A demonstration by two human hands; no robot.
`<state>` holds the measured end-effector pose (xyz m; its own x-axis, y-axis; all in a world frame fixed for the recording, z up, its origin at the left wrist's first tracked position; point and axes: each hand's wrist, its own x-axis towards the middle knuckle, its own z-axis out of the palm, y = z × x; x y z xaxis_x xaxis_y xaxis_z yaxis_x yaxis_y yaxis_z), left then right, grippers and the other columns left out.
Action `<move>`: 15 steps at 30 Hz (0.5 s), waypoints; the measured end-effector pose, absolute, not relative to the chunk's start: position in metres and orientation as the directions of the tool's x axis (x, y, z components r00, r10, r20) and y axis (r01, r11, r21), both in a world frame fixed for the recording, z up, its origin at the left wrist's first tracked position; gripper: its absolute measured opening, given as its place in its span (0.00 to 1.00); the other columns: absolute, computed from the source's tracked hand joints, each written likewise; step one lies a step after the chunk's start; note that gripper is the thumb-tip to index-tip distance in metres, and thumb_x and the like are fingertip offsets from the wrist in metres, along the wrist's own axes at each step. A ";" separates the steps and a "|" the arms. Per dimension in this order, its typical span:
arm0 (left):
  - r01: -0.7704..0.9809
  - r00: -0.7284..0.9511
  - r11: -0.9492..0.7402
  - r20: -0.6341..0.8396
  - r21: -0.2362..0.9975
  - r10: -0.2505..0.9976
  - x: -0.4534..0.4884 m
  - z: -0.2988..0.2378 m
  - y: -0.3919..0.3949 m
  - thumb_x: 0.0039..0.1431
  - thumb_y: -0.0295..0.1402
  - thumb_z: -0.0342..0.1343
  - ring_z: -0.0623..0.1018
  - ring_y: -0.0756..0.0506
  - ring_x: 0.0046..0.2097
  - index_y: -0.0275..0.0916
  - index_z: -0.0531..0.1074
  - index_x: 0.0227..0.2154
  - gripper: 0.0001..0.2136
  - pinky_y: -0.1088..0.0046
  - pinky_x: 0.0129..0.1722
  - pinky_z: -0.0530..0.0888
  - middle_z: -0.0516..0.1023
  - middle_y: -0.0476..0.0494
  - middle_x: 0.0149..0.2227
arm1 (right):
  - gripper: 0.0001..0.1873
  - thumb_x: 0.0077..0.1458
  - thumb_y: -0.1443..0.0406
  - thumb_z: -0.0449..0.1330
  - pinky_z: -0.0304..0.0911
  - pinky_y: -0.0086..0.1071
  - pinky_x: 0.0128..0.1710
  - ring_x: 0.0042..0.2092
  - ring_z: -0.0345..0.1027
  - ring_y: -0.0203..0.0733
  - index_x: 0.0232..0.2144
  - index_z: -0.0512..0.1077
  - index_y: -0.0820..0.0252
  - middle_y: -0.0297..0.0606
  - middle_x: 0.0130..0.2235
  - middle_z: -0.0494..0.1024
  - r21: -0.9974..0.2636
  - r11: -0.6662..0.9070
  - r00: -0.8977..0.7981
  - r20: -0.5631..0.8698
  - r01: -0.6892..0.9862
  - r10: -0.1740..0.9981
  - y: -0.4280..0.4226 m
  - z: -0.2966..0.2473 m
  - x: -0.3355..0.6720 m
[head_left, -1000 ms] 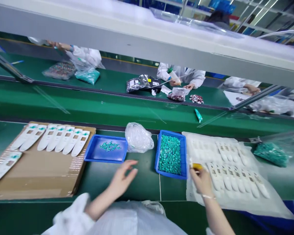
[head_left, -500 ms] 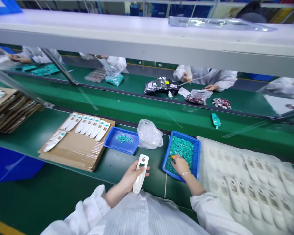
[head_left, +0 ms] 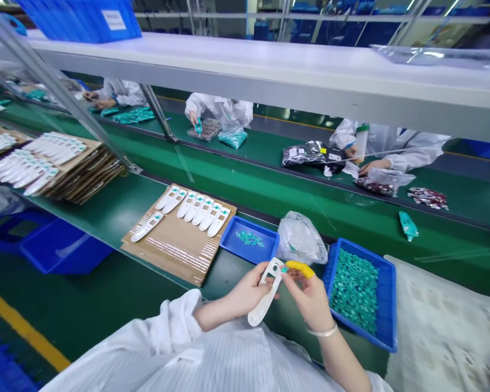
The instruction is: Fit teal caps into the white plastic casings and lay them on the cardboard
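My left hand (head_left: 247,292) is closed around a long white plastic housing (head_left: 261,309), which tilts with its holed end up and away from me. Close to that end, my right hand (head_left: 313,300) pinches a small teal ring-like part (head_left: 285,269) between thumb and index finger. A yellow finger cot (head_left: 300,268) covers the tip of one right finger. To the right of this hand stands a deep blue bin (head_left: 389,321) holding many teal rings (head_left: 354,288). Whether the pinched part touches the housing I cannot tell.
A cardboard sheet (head_left: 175,253) on the left carries several white housings with teal parts. Beside it are a shallow blue tray (head_left: 232,247) and a clear plastic bag (head_left: 298,239). Wrapped housings (head_left: 441,321) lie at right. Overhead runs a white shelf (head_left: 245,60); co-workers sit opposite.
My right hand has left the bin of teal rings and come over to the housing, with a teal part in its fingers. The view has swung left.
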<state>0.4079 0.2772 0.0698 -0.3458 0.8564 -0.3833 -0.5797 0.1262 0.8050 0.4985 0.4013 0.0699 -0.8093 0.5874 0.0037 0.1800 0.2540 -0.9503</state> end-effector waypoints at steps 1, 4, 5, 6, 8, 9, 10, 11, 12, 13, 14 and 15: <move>-0.542 -0.356 0.127 -0.364 0.831 0.861 0.400 0.071 0.271 0.50 0.27 0.50 0.73 0.49 0.36 0.40 0.58 0.49 0.21 0.70 0.37 0.70 0.71 0.45 0.38 | 0.11 0.46 0.60 0.59 0.66 0.37 0.39 0.36 0.69 0.41 0.34 0.71 0.58 0.38 0.33 0.75 -0.891 0.414 -0.821 0.088 0.188 0.564 0.393 0.071 0.488; -0.367 -0.422 0.154 -0.312 0.917 0.851 0.375 0.071 0.250 0.49 0.25 0.48 0.72 0.49 0.35 0.40 0.60 0.48 0.21 0.72 0.35 0.69 0.71 0.47 0.35 | 0.09 0.50 0.63 0.55 0.65 0.36 0.39 0.38 0.68 0.41 0.35 0.71 0.57 0.40 0.36 0.73 -0.714 0.680 -0.856 0.238 0.166 0.460 0.373 0.068 0.462; -0.328 -0.440 0.162 -0.302 0.931 0.846 0.368 0.069 0.244 0.48 0.24 0.48 0.72 0.49 0.35 0.40 0.61 0.47 0.20 0.73 0.36 0.68 0.71 0.47 0.35 | 0.09 0.51 0.64 0.54 0.65 0.36 0.38 0.38 0.68 0.41 0.36 0.70 0.57 0.40 0.37 0.73 -0.680 0.715 -0.856 0.265 0.160 0.444 0.367 0.066 0.455; -0.314 -0.444 0.167 -0.299 0.935 0.845 0.361 0.068 0.238 0.48 0.24 0.48 0.71 0.49 0.35 0.40 0.61 0.47 0.20 0.73 0.36 0.68 0.71 0.47 0.34 | 0.09 0.51 0.65 0.54 0.65 0.35 0.38 0.38 0.67 0.41 0.36 0.70 0.57 0.40 0.37 0.72 -0.655 0.738 -0.851 0.288 0.161 0.440 0.362 0.064 0.448; -0.345 -0.428 0.163 -0.309 0.924 0.849 0.348 0.065 0.228 0.48 0.25 0.48 0.71 0.49 0.35 0.40 0.61 0.46 0.19 0.73 0.35 0.68 0.71 0.47 0.35 | 0.08 0.51 0.66 0.55 0.65 0.35 0.38 0.38 0.67 0.40 0.36 0.70 0.56 0.39 0.36 0.72 -0.631 0.761 -0.841 0.326 0.147 0.433 0.351 0.060 0.435; -0.363 -0.423 0.154 -0.310 0.919 0.851 0.342 0.064 0.224 0.48 0.25 0.49 0.71 0.49 0.35 0.40 0.61 0.45 0.19 0.73 0.35 0.68 0.70 0.47 0.35 | 0.08 0.50 0.66 0.55 0.65 0.35 0.37 0.38 0.66 0.40 0.35 0.70 0.56 0.38 0.36 0.73 -0.631 0.765 -0.844 0.335 0.130 0.419 0.347 0.059 0.430; -0.373 -0.422 0.142 -0.304 0.917 0.854 0.336 0.063 0.221 0.48 0.25 0.49 0.71 0.49 0.35 0.40 0.61 0.45 0.18 0.74 0.35 0.67 0.70 0.47 0.36 | 0.08 0.50 0.67 0.55 0.65 0.35 0.37 0.37 0.66 0.40 0.35 0.70 0.56 0.37 0.35 0.73 -0.634 0.765 -0.851 0.337 0.112 0.403 0.342 0.058 0.425; -0.373 -0.426 0.130 -0.294 0.919 0.856 0.331 0.062 0.218 0.48 0.25 0.50 0.71 0.49 0.36 0.39 0.62 0.43 0.17 0.74 0.36 0.67 0.70 0.47 0.36 | 0.08 0.50 0.67 0.56 0.64 0.35 0.36 0.37 0.66 0.40 0.35 0.70 0.55 0.37 0.35 0.73 -0.640 0.762 -0.858 0.333 0.099 0.391 0.338 0.058 0.421; -0.362 -0.437 0.120 -0.282 0.925 0.854 0.326 0.062 0.215 0.48 0.26 0.50 0.70 0.49 0.37 0.39 0.63 0.42 0.15 0.74 0.37 0.67 0.69 0.47 0.36 | 0.08 0.50 0.67 0.56 0.64 0.35 0.35 0.37 0.65 0.40 0.35 0.70 0.55 0.37 0.34 0.72 -0.647 0.757 -0.862 0.328 0.094 0.387 0.334 0.059 0.417; -0.341 -0.452 0.113 -0.269 0.933 0.851 0.322 0.061 0.212 0.49 0.27 0.50 0.70 0.49 0.37 0.39 0.64 0.40 0.13 0.74 0.37 0.67 0.69 0.48 0.36 | 0.09 0.50 0.67 0.55 0.64 0.36 0.35 0.37 0.65 0.40 0.36 0.70 0.55 0.38 0.33 0.72 -0.652 0.751 -0.858 0.324 0.101 0.397 0.331 0.060 0.413; -0.318 -0.468 0.111 -0.258 0.942 0.845 0.318 0.060 0.209 0.50 0.28 0.50 0.69 0.50 0.37 0.38 0.64 0.39 0.11 0.74 0.38 0.66 0.69 0.48 0.35 | 0.08 0.50 0.67 0.56 0.64 0.37 0.35 0.37 0.64 0.41 0.35 0.70 0.54 0.38 0.34 0.71 -0.657 0.745 -0.851 0.320 0.118 0.416 0.329 0.061 0.410; -0.299 -0.481 0.113 -0.252 0.948 0.839 0.315 0.059 0.207 0.52 0.31 0.50 0.69 0.50 0.36 0.38 0.65 0.38 0.09 0.74 0.37 0.66 0.69 0.48 0.34 | 0.08 0.50 0.66 0.56 0.63 0.39 0.37 0.38 0.63 0.42 0.34 0.71 0.54 0.39 0.35 0.70 -0.663 0.736 -0.846 0.309 0.136 0.434 0.326 0.062 0.408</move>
